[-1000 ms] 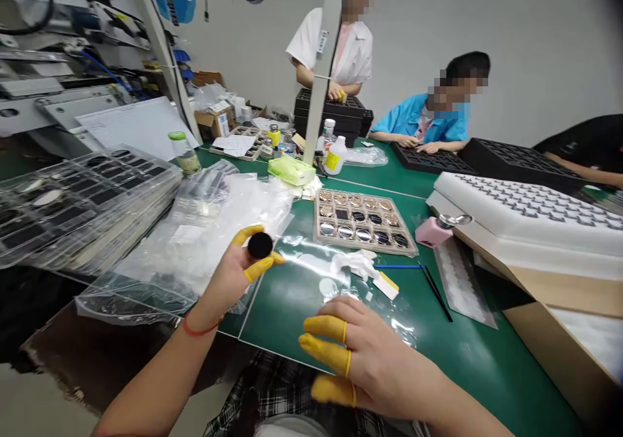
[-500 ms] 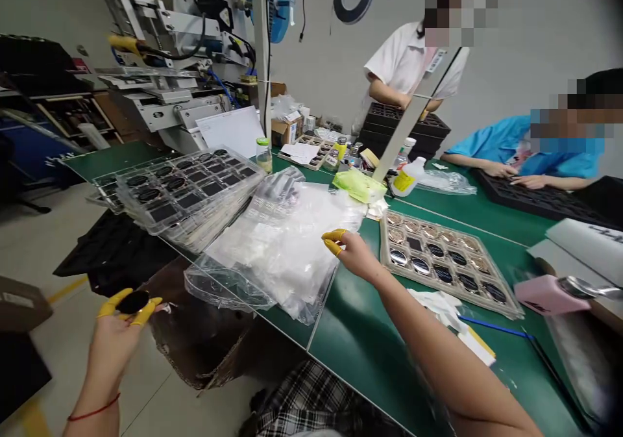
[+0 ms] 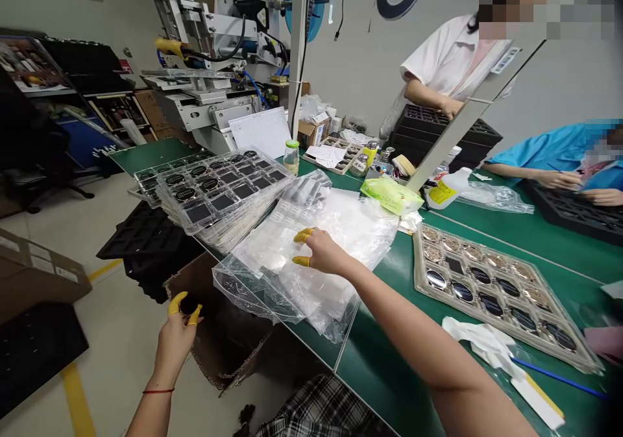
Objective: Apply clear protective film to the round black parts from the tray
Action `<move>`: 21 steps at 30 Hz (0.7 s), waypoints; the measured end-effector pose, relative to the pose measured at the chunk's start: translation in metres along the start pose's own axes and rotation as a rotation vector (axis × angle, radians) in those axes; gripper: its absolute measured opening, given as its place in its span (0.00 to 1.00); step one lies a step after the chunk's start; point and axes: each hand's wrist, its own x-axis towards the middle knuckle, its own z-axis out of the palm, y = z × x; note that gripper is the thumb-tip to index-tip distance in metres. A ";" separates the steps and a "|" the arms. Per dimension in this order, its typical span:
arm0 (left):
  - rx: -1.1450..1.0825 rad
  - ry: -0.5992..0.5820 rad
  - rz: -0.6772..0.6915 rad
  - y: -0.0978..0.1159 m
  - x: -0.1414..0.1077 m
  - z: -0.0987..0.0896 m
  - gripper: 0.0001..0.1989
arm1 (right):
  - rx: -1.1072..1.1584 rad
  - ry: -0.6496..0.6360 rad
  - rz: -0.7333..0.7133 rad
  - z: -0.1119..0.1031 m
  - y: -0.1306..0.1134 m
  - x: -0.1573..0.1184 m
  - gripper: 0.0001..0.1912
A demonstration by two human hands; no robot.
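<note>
One green surface carries most of what lies within reach. Below its near edge gapes a cardboard box, a poor place to lose a small part. On the surface, the stack of clear trays has uneven layers, so an elbow is best kept off it. Loose plastic bags spread beside the stack; they look slippery and call for a light touch. Over them the right hand has thumb and fingers apart, holding nothing; whether it touches the film I cannot tell. The left hand, out past the edge, pinches a black disc above the box's rim. A steady grip by the rim, with only the yellow finger cots touching, should spare its face from marks.
</note>
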 end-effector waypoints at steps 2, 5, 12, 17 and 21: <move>-0.050 0.084 0.056 0.022 -0.010 -0.009 0.27 | -0.088 0.046 0.007 0.004 -0.008 -0.003 0.07; -0.282 0.111 0.226 0.067 -0.021 -0.009 0.30 | -0.142 0.193 0.057 0.004 -0.018 -0.005 0.08; -0.411 -0.488 0.242 0.144 0.002 0.041 0.28 | -0.209 0.258 0.178 0.000 -0.038 -0.003 0.09; -0.256 -0.464 0.297 0.134 0.008 0.044 0.26 | -0.203 0.288 0.282 -0.007 -0.028 -0.002 0.10; -0.206 -0.386 0.375 0.123 0.011 0.039 0.27 | -0.135 0.375 0.193 -0.012 -0.051 -0.012 0.09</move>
